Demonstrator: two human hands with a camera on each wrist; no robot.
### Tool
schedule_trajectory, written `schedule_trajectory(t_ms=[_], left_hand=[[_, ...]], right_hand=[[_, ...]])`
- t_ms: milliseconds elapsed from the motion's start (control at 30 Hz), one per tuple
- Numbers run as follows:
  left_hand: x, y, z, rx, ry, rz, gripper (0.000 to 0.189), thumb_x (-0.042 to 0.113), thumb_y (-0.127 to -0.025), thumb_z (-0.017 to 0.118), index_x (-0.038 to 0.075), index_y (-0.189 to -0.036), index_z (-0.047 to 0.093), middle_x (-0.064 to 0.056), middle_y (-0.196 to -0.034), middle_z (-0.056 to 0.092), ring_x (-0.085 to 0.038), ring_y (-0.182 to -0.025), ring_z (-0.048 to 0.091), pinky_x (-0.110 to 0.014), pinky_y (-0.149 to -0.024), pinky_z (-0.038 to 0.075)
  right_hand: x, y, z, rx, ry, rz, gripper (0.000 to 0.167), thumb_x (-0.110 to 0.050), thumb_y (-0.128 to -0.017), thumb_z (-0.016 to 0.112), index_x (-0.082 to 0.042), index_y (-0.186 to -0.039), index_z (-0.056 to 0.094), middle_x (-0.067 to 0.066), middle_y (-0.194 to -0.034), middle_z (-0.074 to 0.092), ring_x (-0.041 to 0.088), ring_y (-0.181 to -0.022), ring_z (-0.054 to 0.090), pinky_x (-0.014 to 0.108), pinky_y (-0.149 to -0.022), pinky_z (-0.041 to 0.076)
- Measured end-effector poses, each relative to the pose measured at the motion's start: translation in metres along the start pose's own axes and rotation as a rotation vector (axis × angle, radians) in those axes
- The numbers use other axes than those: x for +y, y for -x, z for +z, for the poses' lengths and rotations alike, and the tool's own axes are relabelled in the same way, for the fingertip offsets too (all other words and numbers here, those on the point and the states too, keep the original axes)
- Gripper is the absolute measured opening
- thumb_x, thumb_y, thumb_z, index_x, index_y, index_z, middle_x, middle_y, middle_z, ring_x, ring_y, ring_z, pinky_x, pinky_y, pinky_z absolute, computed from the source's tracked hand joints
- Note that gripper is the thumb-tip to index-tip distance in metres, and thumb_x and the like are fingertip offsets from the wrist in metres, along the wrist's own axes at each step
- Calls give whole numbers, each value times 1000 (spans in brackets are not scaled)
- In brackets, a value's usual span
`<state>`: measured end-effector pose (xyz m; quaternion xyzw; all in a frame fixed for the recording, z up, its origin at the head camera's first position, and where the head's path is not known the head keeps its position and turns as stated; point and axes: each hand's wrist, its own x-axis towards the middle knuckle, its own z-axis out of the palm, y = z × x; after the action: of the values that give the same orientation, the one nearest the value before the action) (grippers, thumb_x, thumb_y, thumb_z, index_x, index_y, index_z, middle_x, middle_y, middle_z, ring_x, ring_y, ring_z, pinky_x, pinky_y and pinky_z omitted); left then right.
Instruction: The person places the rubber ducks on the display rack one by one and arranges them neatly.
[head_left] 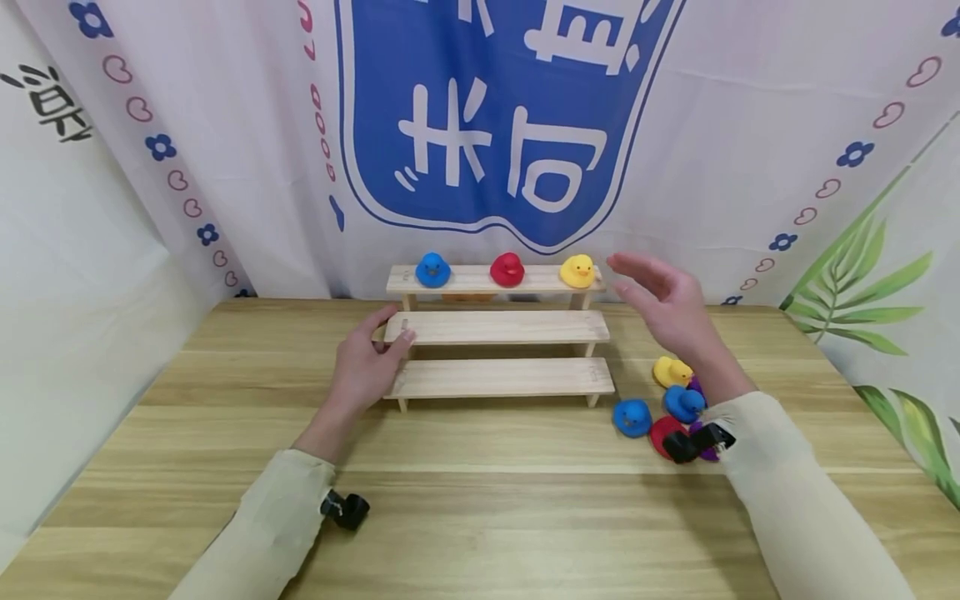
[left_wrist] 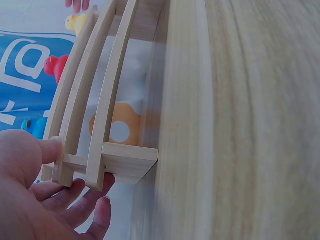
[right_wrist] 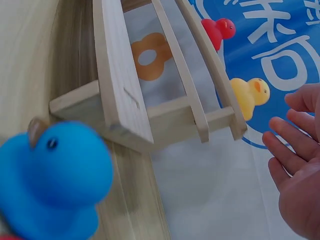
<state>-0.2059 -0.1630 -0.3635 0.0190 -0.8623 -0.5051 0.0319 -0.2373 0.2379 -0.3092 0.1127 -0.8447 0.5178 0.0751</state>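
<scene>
A three-tier wooden shelf [head_left: 495, 327] stands at the back of the table. My left hand [head_left: 365, 364] grips the left end of its middle tier, thumb on top and fingers beneath, as the left wrist view shows. Along the top tier sit a blue duck [head_left: 432, 271], a red duck [head_left: 507, 270] and a yellow duck [head_left: 577, 272], spaced apart. Beside the yellow duck, my right hand [head_left: 667, 304] hovers with relaxed fingers, holding nothing. In the right wrist view the fingertips are apart from that yellow duck [right_wrist: 247, 97].
Right of the shelf, loose ducks lie on the table: a yellow one [head_left: 672, 372], two blue ones [head_left: 632, 417], a red one [head_left: 667, 437] and purple ones partly hidden by the right wrist. A printed curtain [head_left: 285, 208] hangs close behind the shelf.
</scene>
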Motion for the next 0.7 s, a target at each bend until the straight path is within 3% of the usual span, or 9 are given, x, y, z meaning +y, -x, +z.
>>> schedule_trajectory(t_ms=[200,400,533,700], left_hand=[[-1,0,1,0,-4,-13,63,35,-108,62,20,-165,39,-14,-160,51,-11,-72,60,-25,-54,49],[0,0,1,2,-1,-10,63,35,-108,62,20,-165,39,-14,-163,48,-11,-74,62,-26,-54,49],[-1,0,1,-2,2,2,63,34,-108,62,18,-165,40,-13,-166,45,-11,-76,63,-25,-55,50],[0,0,0,5,-4,10,62,33,-108,62,16,-164,41,-13,-164,47,-13,-75,62,-25,-55,50]], right_hand=[[8,15,-14,25,47,19,50,-41,-107,64,-22,-152,58,0,-154,62,18,-146,54,10,-104,48],[18,27,-27,40,70,34,50,-43,-105,66,-23,-150,60,0,-152,63,17,-146,54,7,-102,47],[27,35,-36,41,69,7,45,-34,-105,68,-18,-147,62,-1,-147,67,5,-136,60,6,-99,48],[39,42,-45,11,70,19,43,-29,-105,68,-16,-146,63,-19,-133,70,-5,-124,63,7,-97,50]])
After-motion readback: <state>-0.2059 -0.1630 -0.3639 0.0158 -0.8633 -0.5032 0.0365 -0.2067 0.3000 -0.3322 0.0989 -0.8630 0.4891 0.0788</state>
